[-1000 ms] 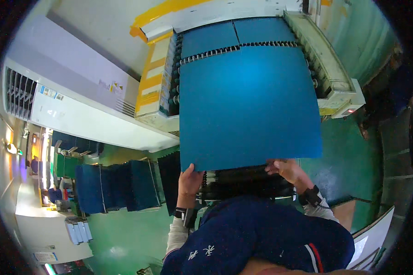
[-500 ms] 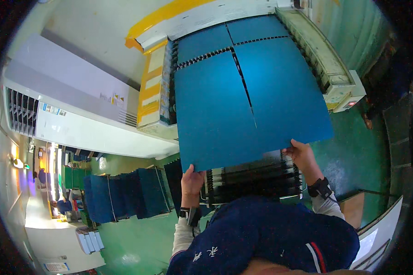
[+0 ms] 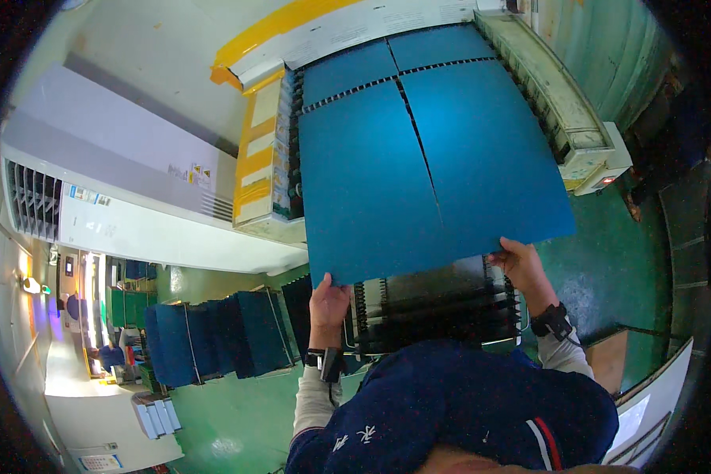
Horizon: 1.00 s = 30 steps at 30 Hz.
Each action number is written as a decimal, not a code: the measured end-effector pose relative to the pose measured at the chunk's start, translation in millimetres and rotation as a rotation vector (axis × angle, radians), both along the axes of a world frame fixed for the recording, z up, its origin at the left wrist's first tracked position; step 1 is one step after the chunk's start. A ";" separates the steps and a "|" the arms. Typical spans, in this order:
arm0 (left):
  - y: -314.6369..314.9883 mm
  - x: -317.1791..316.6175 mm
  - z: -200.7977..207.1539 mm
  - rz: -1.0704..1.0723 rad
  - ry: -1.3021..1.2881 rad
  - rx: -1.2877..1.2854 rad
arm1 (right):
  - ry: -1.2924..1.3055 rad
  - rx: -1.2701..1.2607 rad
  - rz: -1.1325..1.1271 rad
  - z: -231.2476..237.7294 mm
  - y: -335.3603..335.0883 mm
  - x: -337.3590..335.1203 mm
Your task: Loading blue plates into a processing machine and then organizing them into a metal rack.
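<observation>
Glossy green floor [image 3: 241, 415] lies below blue panels [image 3: 355, 189] (flat, straight-edged).

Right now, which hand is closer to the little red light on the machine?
Right. The right hand is at the near edge of the blue panels, with the red light ahead and to its right. The left hand is farther, at the panels' near left corner.

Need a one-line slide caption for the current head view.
Left hand pinching and right hand touching the near edges of two blue panels projecting from a roller machine.
</observation>
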<state>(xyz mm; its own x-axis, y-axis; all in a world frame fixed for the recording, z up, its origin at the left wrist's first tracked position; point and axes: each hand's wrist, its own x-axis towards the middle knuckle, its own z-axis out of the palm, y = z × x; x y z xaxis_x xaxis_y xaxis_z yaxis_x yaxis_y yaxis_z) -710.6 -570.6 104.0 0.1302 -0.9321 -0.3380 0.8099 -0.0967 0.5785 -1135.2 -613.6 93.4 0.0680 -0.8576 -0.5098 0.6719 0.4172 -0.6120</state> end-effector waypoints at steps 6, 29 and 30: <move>-7.4 11.5 -10.5 -0.023 0.062 -0.010 | 0.006 -0.021 -0.003 -11.8 -7.8 -2.9; -32.5 6.6 -6.4 -0.006 -0.001 -0.045 | -0.008 -0.022 0.009 -2.9 -24.2 -0.2; -34.2 5.1 -5.2 -0.010 0.001 -0.047 | -0.006 -0.024 0.008 -3.3 -25.0 -0.2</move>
